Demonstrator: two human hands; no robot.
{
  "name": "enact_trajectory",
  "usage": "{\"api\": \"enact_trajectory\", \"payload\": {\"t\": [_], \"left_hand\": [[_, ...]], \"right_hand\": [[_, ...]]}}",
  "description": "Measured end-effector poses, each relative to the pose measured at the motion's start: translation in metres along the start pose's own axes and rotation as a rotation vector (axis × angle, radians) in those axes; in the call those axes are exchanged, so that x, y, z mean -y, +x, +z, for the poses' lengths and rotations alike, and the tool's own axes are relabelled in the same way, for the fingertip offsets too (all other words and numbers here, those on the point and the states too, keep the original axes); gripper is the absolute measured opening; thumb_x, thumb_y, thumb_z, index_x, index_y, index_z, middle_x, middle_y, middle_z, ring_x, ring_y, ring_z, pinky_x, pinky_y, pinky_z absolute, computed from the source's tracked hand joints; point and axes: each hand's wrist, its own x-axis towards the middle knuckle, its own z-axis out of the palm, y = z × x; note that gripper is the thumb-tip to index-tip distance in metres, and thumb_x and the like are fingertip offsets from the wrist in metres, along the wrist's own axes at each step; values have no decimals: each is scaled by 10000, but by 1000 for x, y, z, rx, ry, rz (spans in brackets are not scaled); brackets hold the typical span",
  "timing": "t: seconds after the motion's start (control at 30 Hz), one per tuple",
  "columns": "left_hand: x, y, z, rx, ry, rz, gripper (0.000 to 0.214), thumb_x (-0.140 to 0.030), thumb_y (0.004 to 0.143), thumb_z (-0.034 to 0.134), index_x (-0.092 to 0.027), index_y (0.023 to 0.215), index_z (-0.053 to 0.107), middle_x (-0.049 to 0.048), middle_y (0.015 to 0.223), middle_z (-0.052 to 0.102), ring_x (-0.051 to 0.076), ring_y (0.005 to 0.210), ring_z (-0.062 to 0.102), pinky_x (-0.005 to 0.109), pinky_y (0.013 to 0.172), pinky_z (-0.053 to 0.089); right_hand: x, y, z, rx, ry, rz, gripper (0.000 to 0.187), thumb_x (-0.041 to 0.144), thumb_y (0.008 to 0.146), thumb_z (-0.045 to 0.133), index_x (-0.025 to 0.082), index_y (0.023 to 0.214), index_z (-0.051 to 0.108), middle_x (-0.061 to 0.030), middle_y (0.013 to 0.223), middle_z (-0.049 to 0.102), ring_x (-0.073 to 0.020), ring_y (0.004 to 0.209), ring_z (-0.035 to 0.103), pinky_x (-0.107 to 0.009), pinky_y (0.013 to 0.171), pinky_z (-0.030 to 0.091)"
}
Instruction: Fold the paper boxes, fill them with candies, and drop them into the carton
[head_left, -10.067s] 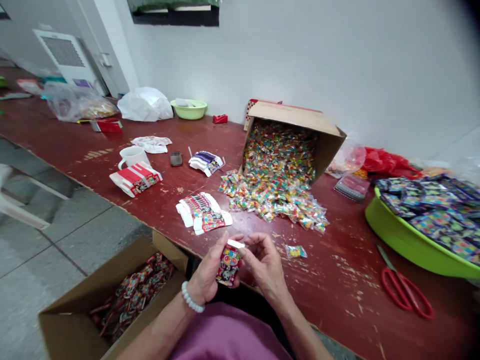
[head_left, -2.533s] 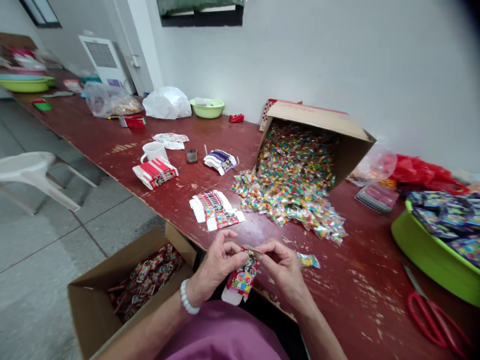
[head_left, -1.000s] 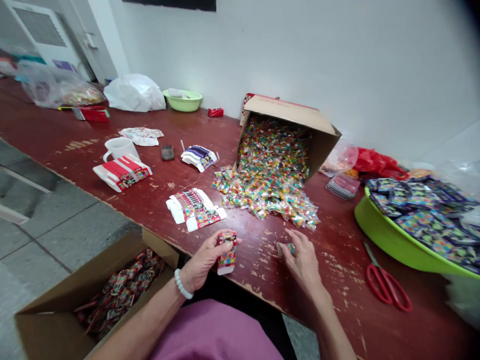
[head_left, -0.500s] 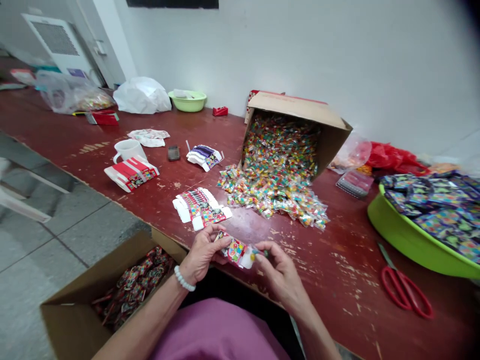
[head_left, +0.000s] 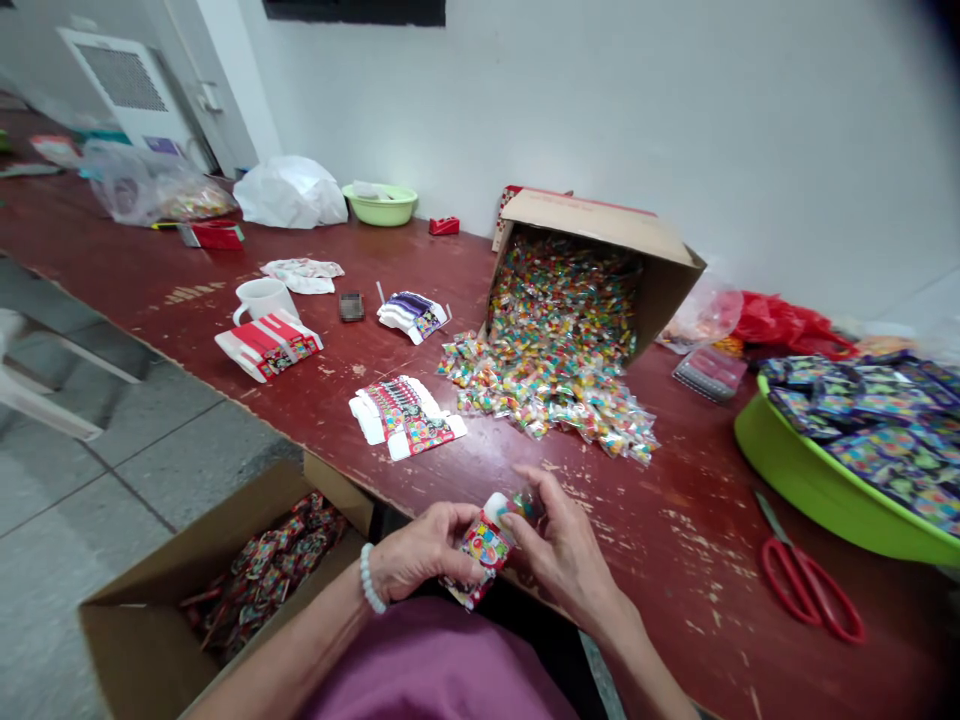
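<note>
My left hand (head_left: 420,552) grips a small red printed carton (head_left: 480,552) at the table's near edge, its white end flap tilted up to the right. My right hand (head_left: 559,545) pinches a small clear candy packet (head_left: 527,503) at the carton's open end. Just beyond lies a fanned stack of flat cartons (head_left: 405,417). A tipped cardboard box (head_left: 660,270) spills a heap of candy packets (head_left: 555,385) onto the red table (head_left: 315,390).
An open cardboard box (head_left: 142,625) with filled cartons sits on the floor at my left. Red scissors (head_left: 806,585) and a green basin (head_left: 810,485) of dark packs lie right. A white mug (head_left: 262,297), more carton stacks (head_left: 268,345) and a phone (head_left: 351,305) lie farther left.
One second ago my right hand picked a candy packet off the table while the left held the carton. Both hands have since met and dropped slightly toward me, the packet now at the carton's open end.
</note>
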Motion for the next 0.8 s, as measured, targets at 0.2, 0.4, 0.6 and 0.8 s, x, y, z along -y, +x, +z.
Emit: {"api": "enact_trajectory", "payload": {"t": [0.2,0.4,0.6,0.8], "left_hand": [[-6,0,8,-37,88,37,449,-162,682,701,-160,1121,603,34,925,681,139,697,654,229,623,485],[-9,-2,16,-95,168,86,392,-116,689,618,-175,1073,572,-4,852,633,92,573,599,230,580,514],[-5,1,22,-228,-67,151,251,-301,805,630,-168,1017,621,20,799,633,128,608,585,234,498,521],[-6,8,26,-400,-416,66,367,-482,849,601,-135,954,660,47,683,666,162,484,596,285,419,521]], "right_hand": [[-9,3,9,-120,290,67,283,352,919,566,208,1159,610,-42,914,670,-180,754,612,-294,675,479],[-5,3,8,-146,168,-118,97,229,915,578,218,927,674,-25,818,673,-170,723,594,-279,650,446],[8,-1,6,-89,83,-332,183,164,951,504,235,1043,645,-38,926,671,-182,843,584,-304,758,444],[4,-8,25,-202,258,-131,79,233,875,640,223,953,629,-28,919,587,-151,749,560,-255,636,445]]}}
